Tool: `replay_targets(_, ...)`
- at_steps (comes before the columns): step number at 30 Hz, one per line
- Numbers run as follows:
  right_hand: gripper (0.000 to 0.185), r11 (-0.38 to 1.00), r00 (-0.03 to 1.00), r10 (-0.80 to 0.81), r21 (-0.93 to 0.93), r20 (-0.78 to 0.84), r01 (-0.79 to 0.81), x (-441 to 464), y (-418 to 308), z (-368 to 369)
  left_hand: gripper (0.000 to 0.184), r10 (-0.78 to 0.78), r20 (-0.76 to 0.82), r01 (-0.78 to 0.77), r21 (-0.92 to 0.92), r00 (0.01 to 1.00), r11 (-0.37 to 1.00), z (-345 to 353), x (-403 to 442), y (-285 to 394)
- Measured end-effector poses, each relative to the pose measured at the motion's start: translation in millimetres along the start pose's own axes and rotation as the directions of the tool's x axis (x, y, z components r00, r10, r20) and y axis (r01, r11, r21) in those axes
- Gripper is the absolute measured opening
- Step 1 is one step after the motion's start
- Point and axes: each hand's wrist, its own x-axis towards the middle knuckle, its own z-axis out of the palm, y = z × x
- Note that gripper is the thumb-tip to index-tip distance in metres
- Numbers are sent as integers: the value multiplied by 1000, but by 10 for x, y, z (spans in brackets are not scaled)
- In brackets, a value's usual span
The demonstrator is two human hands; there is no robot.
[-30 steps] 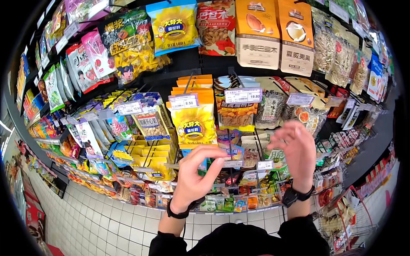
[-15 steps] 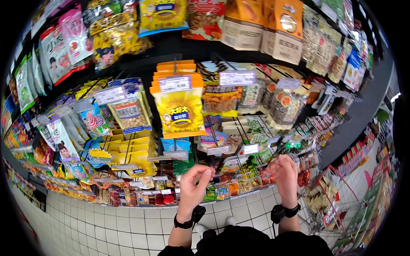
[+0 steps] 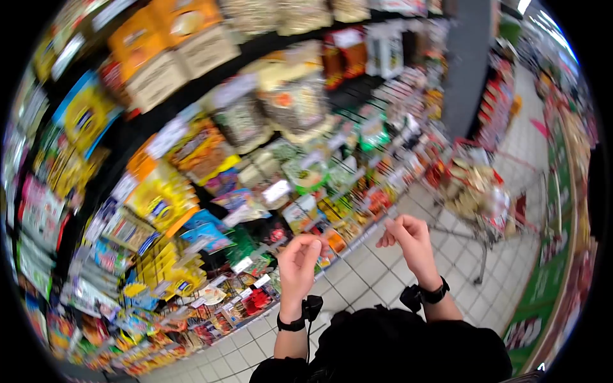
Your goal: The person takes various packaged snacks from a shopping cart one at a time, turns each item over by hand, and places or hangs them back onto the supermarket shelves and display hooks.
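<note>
My left hand (image 3: 298, 265) is raised in front of the shelves, its fingers loosely curled toward the thumb, with nothing seen in it. To its right, my right hand (image 3: 412, 246) hangs over the tiled floor, fingers bent and pressed together, also with no object visible. Neither hand touches the goods. Nearest the left hand are small packets on the low hooks, among them a green packet (image 3: 241, 246) and an orange packet (image 3: 335, 240). Yellow sunflower-print bags (image 3: 159, 203) hang farther left. A black band with a small box circles each wrist.
A wire shopping cart (image 3: 511, 220) holding packaged goods stands on the floor to the right. A grey pillar (image 3: 471, 70) ends the shelf. Along the right edge runs a green-sided display (image 3: 543, 274). The tiled aisle (image 3: 530, 108) stretches away at the upper right.
My view has swung right, so the shelf goods have shifted left and tilted. The cart and aisle show more fully. Both hands remain raised, with nothing picked up.
</note>
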Motion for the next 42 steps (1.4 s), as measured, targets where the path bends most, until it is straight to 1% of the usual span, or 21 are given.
replay_targets(2,32,1000,999,26,-1,-26,-26,-110,-139,-461,12,-63,92,64,-11,994,998,505,20,-82)
replay_targets(5,32,998,988,57,43,-142,-51,-324,-238,-1236,13,-120,198,128,-27,973,991,1330,-18,-353)
replay_targets(8,34,994,961,89,83,-261,-69,-594,-332,-1990,16,-172,303,160,65,937,985,2092,-100,-616)
replay_targets(12,37,995,905,86,79,-418,-59,-955,-460,-2931,17,-266,369,249,92,891,964,2985,-188,-959)
replay_targets(14,39,995,862,96,73,-499,-68,-1136,-543,-3323,11,-319,403,318,71,858,945,3366,-235,-1066)
replay_targets(18,42,996,761,86,79,-643,-45,-1426,-668,-3816,9,-329,494,336,79,805,939,3985,-265,-1266)
replay_targets(20,43,995,743,98,60,-663,-77,-1511,-745,-4175,10,-356,499,382,52,790,923,4370,-366,-1416)
replay_targets(22,44,998,689,59,67,-722,-14,-1594,-719,-4282,10,-352,561,401,39,749,915,4567,-306,-1456)
replay_targets(23,44,998,663,46,62,-747,0,-1640,-720,-4358,13,-364,611,373,120,703,920,4688,-246,-1450)
replay_targets(24,44,998,656,48,59,-753,-5,-1639,-747,-4455,13,-368,616,380,118,697,917,4813,-213,-1501)
replay_targets(26,44,1000,596,22,16,-803,-15,-1583,-810,-4665,19,-378,642,376,148,667,915,5076,-120,-1621)
replay_targets(28,45,1000,573,16,21,-820,1,-1517,-836,-4839,23,-365,651,385,119,665,915,5308,-11,-1742)
replay_targets(30,45,999,562,-28,-42,-826,-12,-1440,-874,-4999,26,-324,701,380,82,635,921,5521,121,-1875)
replay_targets(31,45,999,552,-34,-51,-833,-16,-1305,-900,-5132,29,-304,702,362,70,644,929,5689,244,-1956)
replay_targets(33,45,995,509,-44,-86,-860,-59,-936,-998,-5508,29,-316,730,407,57,606,911,6188,629,-2288)
replay_targets(36,45,990,450,-45,-101,-892,-102,-593,-1025,-6012,29,-328,766,458,49,554,888,6668,928,-2644)
replay_targets(37,45,996,455,-24,-61,-890,-68,-506,-913,-6223,28,-382,757,497,88,530,863,6808,973,-2726)
replay_targets(38,45,993,430,-50,-90,-902,-74,-437,-842,-6377,28,-417,761,529,115,497,841,7021,1033,-2839)
replay_targets(39,44,997,439,-13,-46,-899,-64,-337,-801,-6499,27,-419,778,543,120,469,831,7150,1080,-2989)
replay_targets(40,43,999,448,22,-3,-894,-54,-242,-820,-6621,25,-468,752,578,144,463,803,7164,1126,-3029)
replay_targets(42,41,995,392,26,-14,-919,-100,-101,-938,-6826,24,-446,795,600,131,412,789,7472,1219,-3271)
